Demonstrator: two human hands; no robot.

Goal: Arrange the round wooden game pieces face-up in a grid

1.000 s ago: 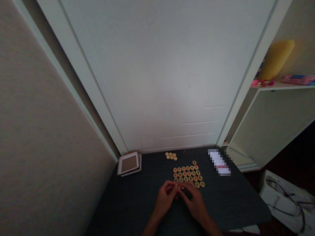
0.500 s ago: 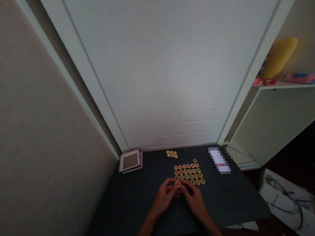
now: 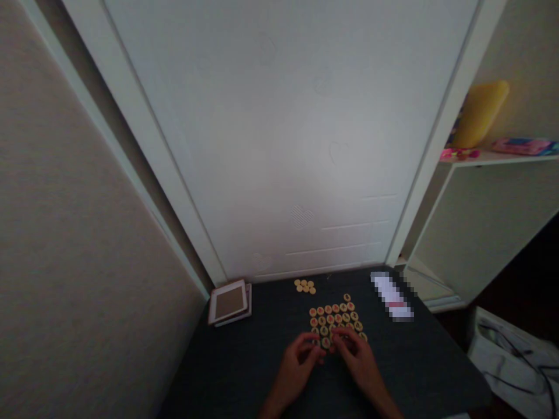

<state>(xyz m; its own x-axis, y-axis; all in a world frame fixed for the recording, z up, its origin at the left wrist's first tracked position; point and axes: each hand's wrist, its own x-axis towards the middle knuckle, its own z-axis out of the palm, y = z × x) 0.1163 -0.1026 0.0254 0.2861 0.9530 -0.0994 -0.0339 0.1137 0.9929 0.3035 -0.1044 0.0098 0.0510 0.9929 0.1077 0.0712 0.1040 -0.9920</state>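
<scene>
Round wooden xiangqi pieces [image 3: 338, 319] with red or dark characters lie in rows on the dark table. At the near left corner of these rows, my left hand [image 3: 299, 361] has thumb and index finger closed about the edges of one piece [image 3: 316, 343]. My right hand [image 3: 353, 356] is just to the right, its fingertips pinched together over the nearest row; what they hold, if anything, is hidden. Between the two hands a piece with a red mark [image 3: 325, 343] lies flat. My right fingers cover part of the near rows.
Several blank-faced pieces [image 3: 304, 286] sit in a small cluster near the wall. Two stacked frame-like trays [image 3: 230, 302] are at the back left, and a pixelated white item [image 3: 393, 297] at the back right. A white box with cables [image 3: 515, 355] stands beyond the table's right edge.
The red-marked piece pinched between both hands is no longer held up between them. My hands have moved apart and down to the near row. The camera view has tilted slightly upward.
</scene>
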